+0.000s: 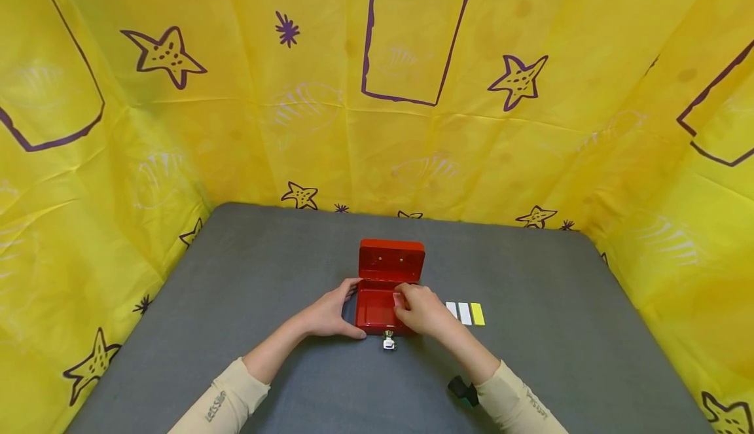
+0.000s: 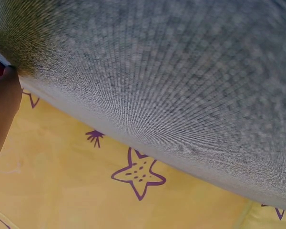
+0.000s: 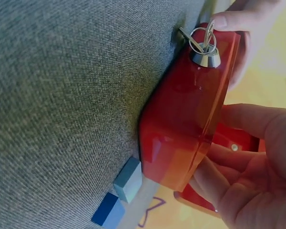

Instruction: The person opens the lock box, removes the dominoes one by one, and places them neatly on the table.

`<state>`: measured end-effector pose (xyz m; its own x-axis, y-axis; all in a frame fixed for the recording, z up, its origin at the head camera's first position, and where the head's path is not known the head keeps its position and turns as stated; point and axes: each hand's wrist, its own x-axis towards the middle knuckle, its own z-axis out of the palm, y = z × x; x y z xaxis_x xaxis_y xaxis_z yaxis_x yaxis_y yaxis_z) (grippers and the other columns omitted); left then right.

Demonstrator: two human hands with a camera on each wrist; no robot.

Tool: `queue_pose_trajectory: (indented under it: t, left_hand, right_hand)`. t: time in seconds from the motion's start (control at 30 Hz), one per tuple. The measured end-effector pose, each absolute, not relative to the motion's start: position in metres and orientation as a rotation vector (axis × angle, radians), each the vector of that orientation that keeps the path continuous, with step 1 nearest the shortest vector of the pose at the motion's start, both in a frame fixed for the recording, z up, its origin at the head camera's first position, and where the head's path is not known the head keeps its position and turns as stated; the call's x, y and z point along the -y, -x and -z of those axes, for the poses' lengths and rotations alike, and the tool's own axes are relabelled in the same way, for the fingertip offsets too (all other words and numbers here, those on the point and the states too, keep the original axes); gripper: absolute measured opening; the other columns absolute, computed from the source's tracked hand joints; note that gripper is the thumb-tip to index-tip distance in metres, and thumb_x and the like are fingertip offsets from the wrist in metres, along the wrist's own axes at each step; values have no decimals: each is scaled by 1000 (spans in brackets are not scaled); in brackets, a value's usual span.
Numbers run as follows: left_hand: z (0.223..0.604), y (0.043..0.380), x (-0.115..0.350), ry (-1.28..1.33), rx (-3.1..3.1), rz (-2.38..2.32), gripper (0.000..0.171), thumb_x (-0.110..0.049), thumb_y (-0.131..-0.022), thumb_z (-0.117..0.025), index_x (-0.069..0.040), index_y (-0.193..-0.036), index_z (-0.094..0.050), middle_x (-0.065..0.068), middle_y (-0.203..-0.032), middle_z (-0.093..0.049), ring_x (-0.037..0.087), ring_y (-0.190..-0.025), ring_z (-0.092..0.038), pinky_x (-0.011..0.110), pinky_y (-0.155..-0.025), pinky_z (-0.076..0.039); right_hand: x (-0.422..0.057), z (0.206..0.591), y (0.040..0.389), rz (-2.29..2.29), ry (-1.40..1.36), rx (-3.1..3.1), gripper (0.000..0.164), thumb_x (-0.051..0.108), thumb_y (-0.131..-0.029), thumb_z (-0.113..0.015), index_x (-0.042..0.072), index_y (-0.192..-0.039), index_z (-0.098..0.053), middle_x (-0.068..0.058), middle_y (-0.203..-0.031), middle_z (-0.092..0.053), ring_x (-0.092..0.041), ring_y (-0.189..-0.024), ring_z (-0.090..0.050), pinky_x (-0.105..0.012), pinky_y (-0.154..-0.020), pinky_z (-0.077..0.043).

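Observation:
A red metal cash box [image 1: 377, 319] sits on the table with its lid [image 1: 391, 260] raised. Keys on a ring [image 3: 203, 42] hang from the lock on its front. My left hand [image 1: 328, 311] grips the box's left side, thumb at the front corner and fingers at the back one. At the box's right end, my right hand [image 1: 421, 308] has curled fingers dipping inside. A small pinkish block [image 1: 398, 300] shows at these fingertips; the wall of the box hides them in the right wrist view. Only part of the left hand [image 2: 5, 95] shows in the left wrist view.
Right of the box, two white blocks [image 1: 465, 313] and a yellow block [image 1: 477, 314] lie in a row. The grey table [image 1: 283, 257] is bordered by a yellow patterned curtain [image 1: 330, 146]. Something black [image 1: 463, 391] sits by the right sleeve.

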<state>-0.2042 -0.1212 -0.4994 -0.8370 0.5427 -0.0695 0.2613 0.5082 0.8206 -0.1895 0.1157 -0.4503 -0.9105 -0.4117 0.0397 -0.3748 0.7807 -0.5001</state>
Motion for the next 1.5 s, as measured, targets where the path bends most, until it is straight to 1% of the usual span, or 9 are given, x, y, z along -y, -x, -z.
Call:
queue_pose_trajectory:
  t: [0.17, 0.33, 0.53, 0.63, 0.73, 0.93, 1.17, 1.5]
  left_hand:
    - [500, 205, 122, -677, -2435, -1248, 100, -29, -69, -88, -8, -146, -28, 13, -146, -42, 30, -133, -41, 47, -110, -35]
    - [499, 204, 121, -678, -2436, -1246, 99, -28, -69, -88, -8, -146, -29, 13, -146, -42, 31, -133, -41, 48, -110, -35]
    - [501, 204, 121, -677, -2441, -1241, 100, -29, -69, -88, -8, -146, -28, 13, -146, -42, 32, -133, -41, 50, -110, -35]
    - [501, 203, 120, -672, -2442, -1235, 100, -29, -69, -88, -8, -147, -28, 14, -147, -42, 32, -133, -41, 52, -109, -35]
    - [500, 203, 120, -663, -2440, -1237, 100, -29, -69, -87, -8, -147, -28, 14, -147, -42, 33, -133, -41, 53, -109, -35]
    - [499, 203, 120, -661, -2440, -1241, 100, -29, -69, -88, -8, -147, -28, 14, -147, -42, 33, -133, -41, 52, -109, -34]
    - [499, 204, 120, -671, -2435, -1243, 100, -29, -70, -88, -8, -147, -27, 14, -147, -42, 32, -134, -41, 50, -110, -34]
    - [497, 204, 120, -681, -2451, -1230, 100, -29, -69, -88, -7, -147, -28, 15, -146, -42, 34, -133, -42, 52, -109, -35]
  right_hand:
    - [-115, 453, 191, 829, 662, -2857, 32, 9, -84, -70, -4, -112, -65, -12, -93, -67, -23, -79, -61, -39, -72, -55]
    - [-115, 459, 195, 895, 710, -2787, 34, 9, -85, -70, -4, -116, -63, -14, -98, -68, -24, -84, -64, -41, -76, -57]
    - [-114, 466, 197, 989, 772, -2703, 34, 9, -88, -67, -2, -120, -62, -15, -108, -68, -25, -90, -67, -40, -80, -57]
    - [-114, 468, 197, 1062, 757, -2663, 34, 8, -89, -66, -2, -121, -61, -15, -112, -67, -25, -92, -67, -39, -81, -57]
    - [-114, 469, 196, 1144, 680, -2628, 37, 8, -89, -64, -3, -123, -58, -17, -114, -66, -26, -94, -67, -40, -82, -57]
    - [-113, 468, 197, 1177, 562, -2616, 38, 7, -87, -65, -6, -123, -57, -16, -111, -65, -27, -93, -66, -41, -82, -56]
    - [-110, 468, 198, 1139, 559, -2612, 40, 4, -84, -66, -7, -122, -57, -15, -108, -65, -27, -92, -65, -41, -82, -56]
    - [-106, 470, 200, 1104, 594, -2615, 41, 4, -83, -66, -7, -121, -57, -12, -106, -65, -25, -90, -64, -39, -82, -55]
